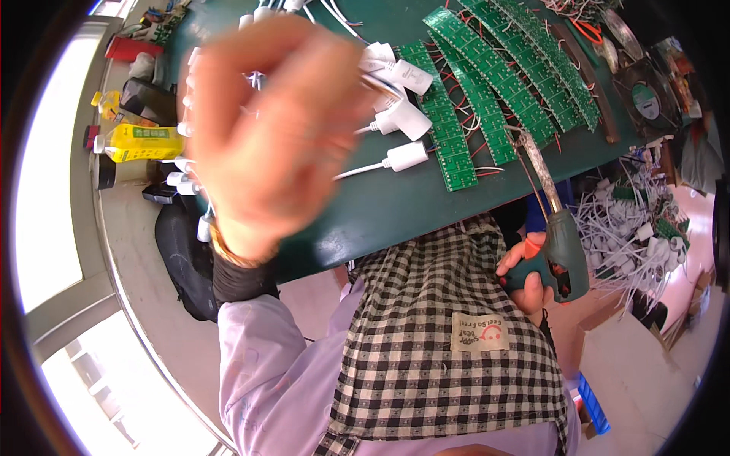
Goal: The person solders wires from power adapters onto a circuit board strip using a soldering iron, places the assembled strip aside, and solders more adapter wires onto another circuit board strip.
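Observation:
My left hand (277, 144) is raised over the left part of the green work table, close to the camera and smeared by motion. Its fingers look bent, but whether anything is between them does not show. White cables with white plug housings (407, 156) lie beneath and beside it. At the table's front edge, my right hand (531, 287) grips a dark green pistol-shaped soldering gun (572, 247) with an orange trigger. The gun's long metal tip points up toward several strips of green circuit boards (494, 95), with red and white wires among them.
Yellow drink bottles (144, 143) stand at the left by the window. A heap of white cables (627, 239) lies low at the right, above a cardboard box (623, 365). A solder reel (646, 100) sits at the far right. A black bag-like thing (182, 254) is left of the table.

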